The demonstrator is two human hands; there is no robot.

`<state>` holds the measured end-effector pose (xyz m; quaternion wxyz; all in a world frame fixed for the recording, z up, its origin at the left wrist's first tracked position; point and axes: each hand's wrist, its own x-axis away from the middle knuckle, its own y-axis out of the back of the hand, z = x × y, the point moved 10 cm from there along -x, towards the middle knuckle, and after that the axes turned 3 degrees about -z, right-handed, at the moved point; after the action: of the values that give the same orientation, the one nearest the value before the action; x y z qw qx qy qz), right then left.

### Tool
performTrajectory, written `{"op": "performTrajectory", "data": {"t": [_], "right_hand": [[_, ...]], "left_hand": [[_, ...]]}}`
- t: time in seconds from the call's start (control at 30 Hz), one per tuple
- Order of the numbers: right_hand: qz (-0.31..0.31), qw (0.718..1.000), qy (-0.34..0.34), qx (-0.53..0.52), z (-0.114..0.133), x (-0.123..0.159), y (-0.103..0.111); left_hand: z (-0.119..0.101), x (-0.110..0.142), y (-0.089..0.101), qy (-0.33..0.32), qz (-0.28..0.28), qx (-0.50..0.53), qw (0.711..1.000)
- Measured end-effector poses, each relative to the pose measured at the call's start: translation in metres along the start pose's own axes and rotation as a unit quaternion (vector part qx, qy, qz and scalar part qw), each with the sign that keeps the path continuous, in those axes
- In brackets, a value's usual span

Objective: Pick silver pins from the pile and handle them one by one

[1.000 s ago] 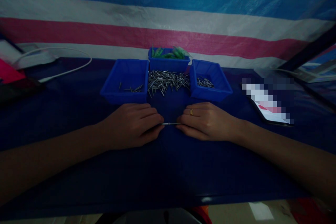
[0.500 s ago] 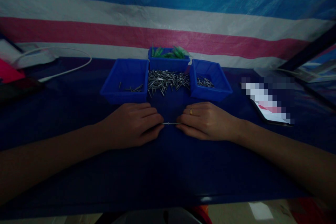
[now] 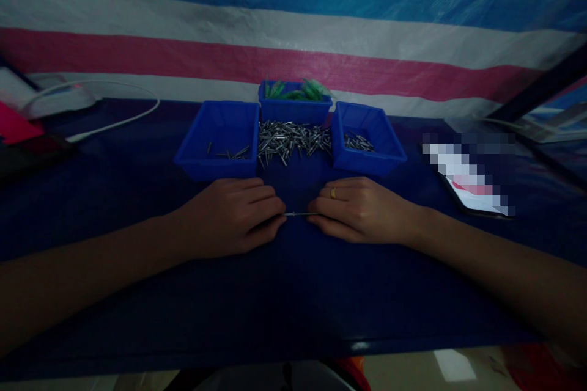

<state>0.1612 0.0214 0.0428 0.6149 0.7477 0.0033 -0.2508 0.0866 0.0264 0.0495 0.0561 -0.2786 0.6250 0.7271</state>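
Between my two hands a thin metal blind rivet (image 3: 294, 214) lies level, a small collar showing near its middle. The fingertips of my left hand (image 3: 243, 214) pinch its left end. At the thinner right end, my right hand (image 3: 360, 211), with a ring on one finger, is closed on it; both ends are hidden by fingers. Just beyond the hands is a loose pile of similar rivets (image 3: 293, 139). A blue bin (image 3: 215, 168) to its left has several rivets in it, and another blue bin (image 3: 367, 164) to its right has a small heap.
Behind the pile stands a third blue bin (image 3: 293, 111) with green plastic packets (image 3: 302, 91). A phone (image 3: 472, 189) lies at the right on the dark blue table (image 3: 293, 299). A white cable (image 3: 158, 104) curves at the left. Striped sheeting (image 3: 293, 30) hangs at the back.
Both hands keep the same hold on the rivet. The whole view has shifted very slightly; nothing else visibly moves.
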Motion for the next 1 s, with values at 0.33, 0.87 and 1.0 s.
{"op": "performTrajectory", "data": {"t": [0.33,0.87,1.0], "right_hand": [[0.014,1.000,-0.005,-0.004,-0.0013,-0.0002,-0.0027],[0.017,1.000,-0.006,-0.004,-0.0020,-0.0002,-0.0033],[0.015,1.000,-0.007,-0.006,-0.0023,0.0001,-0.0031]], "left_hand": [[-0.0005,-0.0003,-0.0002,-0.005,-0.003,0.001,1.000],[0.0007,0.0004,-0.0012,-0.004,0.002,0.005,1.000],[0.0006,0.0012,-0.0011,-0.005,-0.005,0.001,1.000]]}}
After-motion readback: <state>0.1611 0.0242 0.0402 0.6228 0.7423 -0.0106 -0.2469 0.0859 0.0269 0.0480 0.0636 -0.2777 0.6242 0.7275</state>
